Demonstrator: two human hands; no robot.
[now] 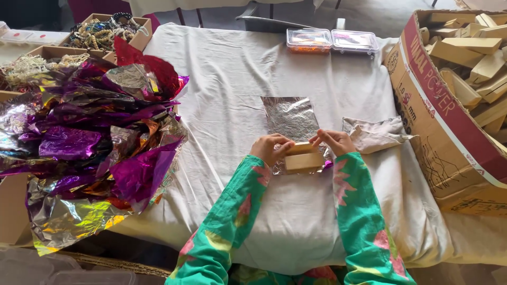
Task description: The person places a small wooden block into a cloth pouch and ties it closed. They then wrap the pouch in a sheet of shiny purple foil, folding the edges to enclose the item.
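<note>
A small tan rectangular box (303,160) lies on the near end of a silver foil sheet (290,117) spread on the white cloth. My left hand (270,148) grips the box's left end, and my right hand (336,141) holds its right end, fingers on its upper edge. Both sleeves are green with pink patterns. The foil stretches away from the box toward the table's middle.
A heap of crumpled purple, red and gold foil sheets (90,137) lies at left. Boxes of beaded jewellery (108,29) stand behind it. Two clear plastic containers (331,41) sit at the back. A big cardboard carton (449,111) of tan boxes stands at right, a folded cloth (376,134) beside it.
</note>
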